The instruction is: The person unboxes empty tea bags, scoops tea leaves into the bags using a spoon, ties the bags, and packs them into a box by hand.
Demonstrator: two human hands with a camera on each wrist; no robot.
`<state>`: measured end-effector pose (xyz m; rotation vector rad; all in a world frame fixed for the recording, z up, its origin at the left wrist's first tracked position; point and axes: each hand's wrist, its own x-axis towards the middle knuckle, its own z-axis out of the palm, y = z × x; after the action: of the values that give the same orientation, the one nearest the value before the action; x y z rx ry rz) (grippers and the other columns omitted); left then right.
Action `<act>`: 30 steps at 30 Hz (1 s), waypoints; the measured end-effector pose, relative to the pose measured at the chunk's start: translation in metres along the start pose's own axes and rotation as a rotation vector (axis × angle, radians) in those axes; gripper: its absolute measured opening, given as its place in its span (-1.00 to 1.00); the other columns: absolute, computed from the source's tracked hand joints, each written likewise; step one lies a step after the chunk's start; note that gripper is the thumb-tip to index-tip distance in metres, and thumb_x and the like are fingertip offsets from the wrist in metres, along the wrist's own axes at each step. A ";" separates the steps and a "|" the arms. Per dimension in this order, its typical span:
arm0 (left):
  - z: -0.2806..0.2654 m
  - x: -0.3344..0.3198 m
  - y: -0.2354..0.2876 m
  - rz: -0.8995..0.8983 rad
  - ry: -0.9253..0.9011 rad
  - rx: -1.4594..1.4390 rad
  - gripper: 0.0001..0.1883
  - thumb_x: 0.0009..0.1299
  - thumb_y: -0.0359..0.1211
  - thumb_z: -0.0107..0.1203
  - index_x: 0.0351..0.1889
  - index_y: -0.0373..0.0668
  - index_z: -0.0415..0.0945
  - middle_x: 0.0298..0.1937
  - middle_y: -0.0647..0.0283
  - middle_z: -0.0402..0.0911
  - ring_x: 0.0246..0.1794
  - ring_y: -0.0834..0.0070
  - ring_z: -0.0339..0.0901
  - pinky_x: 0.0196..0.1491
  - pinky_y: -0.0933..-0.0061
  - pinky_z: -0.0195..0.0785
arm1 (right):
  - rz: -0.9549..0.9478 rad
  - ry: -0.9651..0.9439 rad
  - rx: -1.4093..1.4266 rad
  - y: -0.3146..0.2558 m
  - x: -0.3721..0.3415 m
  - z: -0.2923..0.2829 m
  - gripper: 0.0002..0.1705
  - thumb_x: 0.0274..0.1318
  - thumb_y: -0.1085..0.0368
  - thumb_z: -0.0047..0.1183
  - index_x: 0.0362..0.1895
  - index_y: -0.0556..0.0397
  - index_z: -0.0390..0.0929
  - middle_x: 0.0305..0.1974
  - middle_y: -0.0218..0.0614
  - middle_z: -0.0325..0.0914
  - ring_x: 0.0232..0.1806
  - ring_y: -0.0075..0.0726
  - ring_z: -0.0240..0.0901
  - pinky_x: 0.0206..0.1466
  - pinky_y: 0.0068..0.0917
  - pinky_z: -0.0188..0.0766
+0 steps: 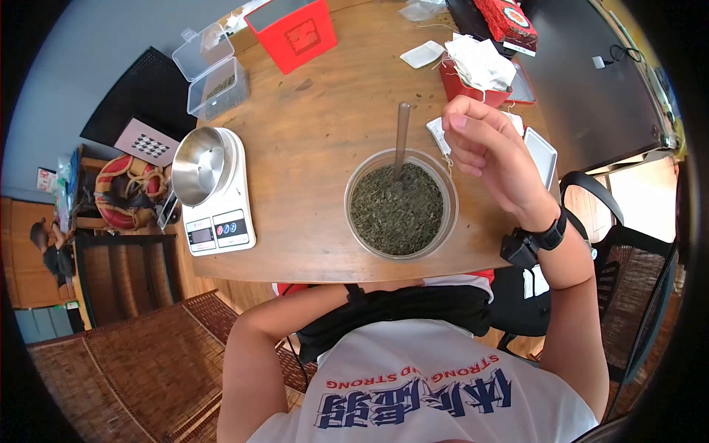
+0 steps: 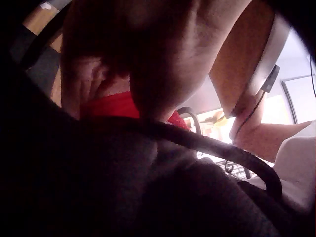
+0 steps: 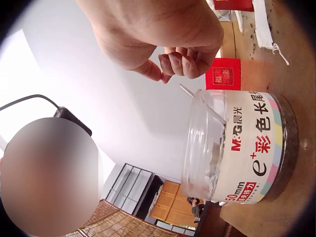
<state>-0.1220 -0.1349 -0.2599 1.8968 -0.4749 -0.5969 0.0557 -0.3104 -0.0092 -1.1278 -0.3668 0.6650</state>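
A clear round tub [image 1: 450,214] of dried green leaves stands near the table's front edge, a translucent stick [image 1: 402,136] upright in the leaves. My right hand [image 1: 491,151] hovers above and to the right of the tub. In the right wrist view, my right hand [image 3: 163,34] has its fingers curled and thumb tip near the index finger, with nothing visible in it; the labelled tub [image 3: 252,148] is below. The head view hides my left hand below the table edge; in the left wrist view it [image 2: 148,54] is dark beside red cloth [image 2: 113,106], its fingers unclear.
A steel bowl [image 1: 199,168] sits on a white kitchen scale [image 1: 240,214] at the left. Behind are an open clear box [image 1: 218,92] of leaves and a red container [image 1: 295,37]. White pouches [image 1: 480,63] fill a red box [image 1: 458,87] at the back right, near a white lid [image 1: 541,156].
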 end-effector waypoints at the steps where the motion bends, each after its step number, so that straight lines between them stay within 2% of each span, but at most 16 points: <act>1: 0.000 0.000 0.000 0.002 0.001 -0.003 -0.53 0.52 -0.09 0.16 0.29 -0.13 0.51 0.26 0.04 0.58 0.27 0.12 0.49 0.38 0.15 0.29 | 0.001 0.000 -0.001 0.000 0.000 0.000 -0.85 0.44 0.22 0.09 -0.14 0.01 0.58 -0.52 -0.71 0.18 -0.53 -0.76 -0.05 -0.47 -0.67 -0.07; 10: 0.006 0.004 0.006 0.032 -0.011 -0.014 -0.52 0.51 -0.10 0.16 0.31 -0.11 0.52 0.30 0.04 0.56 0.30 0.10 0.46 0.42 0.14 0.26 | -0.001 0.019 -0.007 0.000 -0.001 0.003 -0.84 0.44 0.20 0.10 -0.14 0.01 0.58 -0.52 -0.71 0.20 -0.53 -0.77 -0.04 -0.46 -0.67 -0.06; 13: 0.019 0.004 0.002 -0.012 -0.065 0.026 -0.52 0.52 -0.13 0.16 0.32 -0.14 0.50 0.33 0.04 0.56 0.31 0.12 0.47 0.42 0.17 0.25 | 0.003 -0.007 -0.007 0.001 0.000 0.001 -0.83 0.44 0.20 0.10 -0.14 0.02 0.57 -0.52 -0.71 0.20 -0.54 -0.77 -0.04 -0.46 -0.67 -0.06; 15: 0.033 0.007 -0.002 -0.229 -0.109 -0.106 -0.54 0.53 -0.15 0.16 0.30 -0.15 0.52 0.31 0.03 0.57 0.32 0.13 0.46 0.42 0.22 0.25 | 0.003 -0.007 -0.008 0.002 0.000 0.001 -0.83 0.44 0.20 0.10 -0.14 0.02 0.57 -0.53 -0.71 0.19 -0.54 -0.77 -0.04 -0.47 -0.67 -0.06; 16: 0.036 0.006 -0.006 -0.228 -0.109 -0.106 -0.54 0.53 -0.15 0.16 0.30 -0.15 0.52 0.31 0.03 0.57 0.32 0.13 0.46 0.42 0.22 0.25 | 0.003 -0.006 -0.009 0.002 0.000 0.001 -0.83 0.44 0.20 0.10 -0.14 0.01 0.57 -0.53 -0.71 0.19 -0.54 -0.77 -0.04 -0.47 -0.67 -0.06; 18: 0.039 0.006 -0.008 -0.224 -0.071 -0.135 -0.62 0.51 -0.07 0.19 0.07 -0.16 0.57 0.07 0.09 0.65 0.09 0.20 0.54 0.22 0.21 0.38 | 0.004 0.000 -0.014 0.001 0.000 0.001 -0.83 0.44 0.20 0.09 -0.14 0.02 0.57 -0.53 -0.71 0.19 -0.54 -0.77 -0.04 -0.47 -0.67 -0.06; 19: 0.042 0.004 -0.008 -0.223 -0.072 -0.136 -0.62 0.51 -0.07 0.19 0.07 -0.16 0.57 0.07 0.09 0.65 0.09 0.20 0.54 0.22 0.21 0.38 | 0.006 0.006 -0.018 0.001 0.000 0.001 -0.83 0.44 0.20 0.09 -0.14 0.02 0.57 -0.53 -0.71 0.18 -0.54 -0.77 -0.04 -0.47 -0.67 -0.07; 21: 0.044 0.002 -0.001 -0.094 0.129 -0.189 -0.70 0.51 -0.20 0.16 0.05 -0.18 0.65 0.02 0.02 0.70 0.05 0.16 0.59 0.18 0.17 0.41 | 0.004 0.005 -0.020 0.001 0.000 0.001 -0.83 0.44 0.20 0.09 -0.14 0.02 0.57 -0.53 -0.71 0.18 -0.54 -0.77 -0.04 -0.47 -0.67 -0.07; 30: 0.041 0.005 -0.003 -0.145 0.038 -0.151 -0.68 0.51 -0.17 0.17 0.04 -0.18 0.61 0.00 0.05 0.69 0.03 0.17 0.58 0.19 0.18 0.41 | 0.004 0.005 -0.018 0.000 -0.001 0.001 -0.84 0.44 0.20 0.10 -0.13 0.00 0.58 -0.50 -0.71 0.22 -0.53 -0.77 -0.03 -0.47 -0.68 -0.06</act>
<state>-0.1428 -0.1668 -0.2772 1.8050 -0.2618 -0.6719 0.0544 -0.3103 -0.0084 -1.1471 -0.3667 0.6632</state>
